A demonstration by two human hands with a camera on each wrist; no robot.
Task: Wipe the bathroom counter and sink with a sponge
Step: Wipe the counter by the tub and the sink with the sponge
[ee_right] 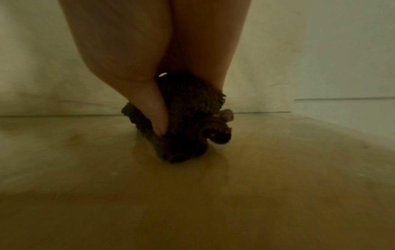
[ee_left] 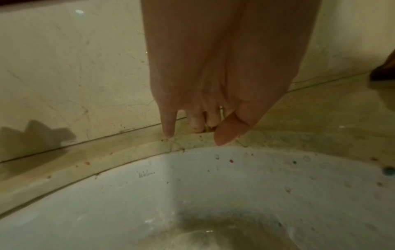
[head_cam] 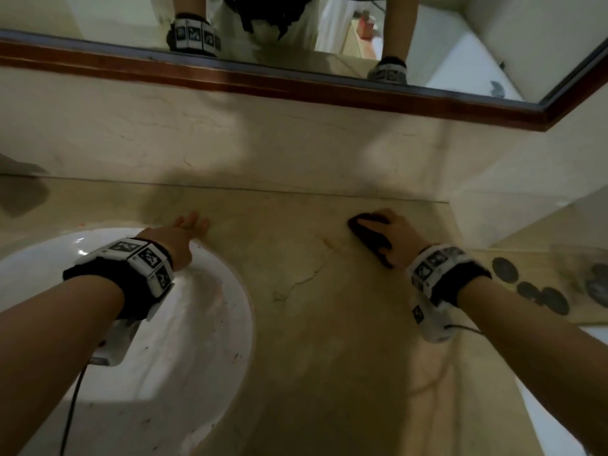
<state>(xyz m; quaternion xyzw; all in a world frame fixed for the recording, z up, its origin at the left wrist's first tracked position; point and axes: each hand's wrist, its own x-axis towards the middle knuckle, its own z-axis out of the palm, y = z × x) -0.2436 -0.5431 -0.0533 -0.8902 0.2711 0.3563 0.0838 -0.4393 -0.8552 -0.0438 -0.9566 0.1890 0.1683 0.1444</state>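
Note:
A dark, rough sponge [head_cam: 368, 236] lies crumpled on the beige marble counter [head_cam: 312, 307] near the back wall. My right hand [head_cam: 391, 235] grips it from above, thumb and fingers curled round it; the right wrist view shows the sponge [ee_right: 188, 121] bunched under the hand [ee_right: 171, 110] and pressed to the counter [ee_right: 192, 203]. My left hand [head_cam: 187, 230] rests flat with straight fingers on the counter behind the white sink [head_cam: 204, 340]. In the left wrist view its fingertips [ee_left: 169, 133] touch the counter strip [ee_left: 128, 152] just past the speckled sink rim [ee_left: 192, 177].
A wood-framed mirror [head_cam: 296, 83] hangs above the marble backsplash [head_cam: 263, 143]. A side wall [head_cam: 526, 192] closes the counter at the right. Several dark round objects [head_cam: 533, 291] lie on a lower surface at the far right. Cables trail from both wrist cameras.

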